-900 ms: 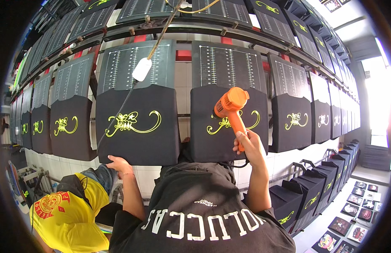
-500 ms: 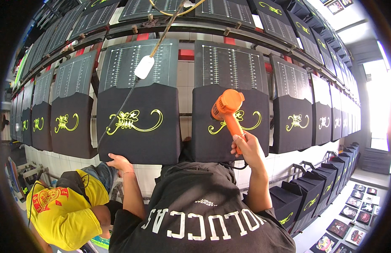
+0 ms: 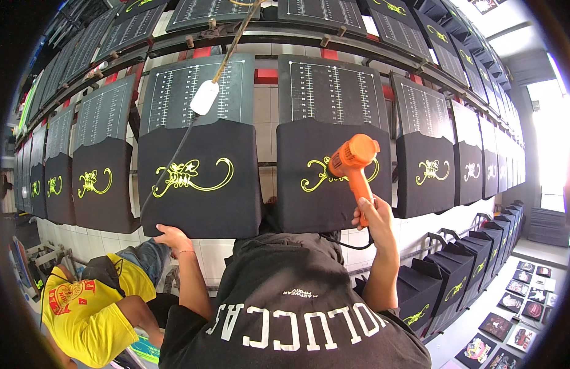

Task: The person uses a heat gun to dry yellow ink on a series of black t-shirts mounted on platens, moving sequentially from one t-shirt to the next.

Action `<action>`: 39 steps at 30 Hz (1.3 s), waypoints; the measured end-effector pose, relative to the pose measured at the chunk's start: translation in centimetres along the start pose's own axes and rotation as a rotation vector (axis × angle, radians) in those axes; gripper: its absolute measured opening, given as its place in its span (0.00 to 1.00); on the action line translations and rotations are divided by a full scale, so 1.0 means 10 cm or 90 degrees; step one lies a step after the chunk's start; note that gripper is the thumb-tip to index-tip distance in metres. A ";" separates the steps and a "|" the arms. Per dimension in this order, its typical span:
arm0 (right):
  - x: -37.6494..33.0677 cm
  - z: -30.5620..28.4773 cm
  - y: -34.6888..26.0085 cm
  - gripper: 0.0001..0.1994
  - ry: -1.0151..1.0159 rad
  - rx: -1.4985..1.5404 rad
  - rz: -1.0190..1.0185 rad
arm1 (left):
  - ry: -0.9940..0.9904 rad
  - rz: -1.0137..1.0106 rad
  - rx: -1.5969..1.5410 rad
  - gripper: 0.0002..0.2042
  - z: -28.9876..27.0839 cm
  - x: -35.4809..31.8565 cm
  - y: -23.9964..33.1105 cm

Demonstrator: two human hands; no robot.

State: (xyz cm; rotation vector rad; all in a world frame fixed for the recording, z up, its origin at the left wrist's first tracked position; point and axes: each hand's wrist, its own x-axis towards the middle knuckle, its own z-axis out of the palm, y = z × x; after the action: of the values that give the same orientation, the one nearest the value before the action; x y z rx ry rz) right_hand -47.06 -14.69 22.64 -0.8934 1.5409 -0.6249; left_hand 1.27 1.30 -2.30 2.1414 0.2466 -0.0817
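Observation:
My right hand (image 3: 375,215) is closed around the handle of an orange hair dryer (image 3: 354,161). Its dark nozzle points left and down over a black garment panel (image 3: 315,206) with a neon-yellow curled print, hiding part of that print. At the near left corner of the neighbouring black panel (image 3: 199,215), my left hand (image 3: 173,238) rests with fingers stretched against the edge. A full yellow line print (image 3: 186,174) shows on this panel. A white plug connector (image 3: 205,97) hangs above it on a cord, which runs down across the panel's left side.
More black panels on ruled dark boards (image 3: 202,80) line the rack to both sides and behind. A person in a yellow shirt (image 3: 91,313) is at the lower left. Further covered boards (image 3: 454,264) stand at right, beside pictures (image 3: 497,326) laid out on a pale surface.
My right hand and the hair dryer have shifted right and slightly down over the panel. My left hand stays at the panel edge. The person in yellow has moved slightly.

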 end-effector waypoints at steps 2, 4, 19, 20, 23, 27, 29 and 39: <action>-0.05 -0.04 0.05 0.14 0.066 -0.025 -0.005 | -0.017 -0.016 0.040 0.36 -0.02 -0.03 0.07; -0.08 -0.08 0.09 0.14 0.107 -0.036 -0.007 | 0.047 0.049 0.187 0.33 -0.06 -0.05 0.16; -0.17 0.01 0.15 0.15 0.004 0.055 -0.002 | -1.062 0.614 -0.512 0.18 -0.37 -2.49 3.48; -0.15 0.06 0.13 0.14 -0.002 0.049 -0.002 | -1.110 0.649 -0.497 0.21 -0.49 -2.63 3.64; -0.16 0.23 0.10 0.14 -0.018 0.022 -0.013 | -1.139 0.832 -0.664 0.21 -0.58 -2.98 3.99; -0.18 0.36 0.12 0.14 -0.063 0.000 -0.015 | -1.112 0.949 -0.890 0.23 -0.68 -3.32 4.12; -0.17 0.43 0.11 0.14 -0.088 -0.009 -0.015 | -1.128 0.900 -0.893 0.22 -0.73 -3.44 4.09; -0.21 0.57 0.03 0.15 -0.134 -0.042 -0.022 | -1.108 0.917 -0.893 0.20 -0.77 -3.42 4.07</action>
State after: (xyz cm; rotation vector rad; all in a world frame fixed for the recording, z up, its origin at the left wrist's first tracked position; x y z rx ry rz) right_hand -41.51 -12.23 22.60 -1.0052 1.3655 -0.4898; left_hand -23.98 -18.90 40.61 -0.0029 -1.6383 -0.6011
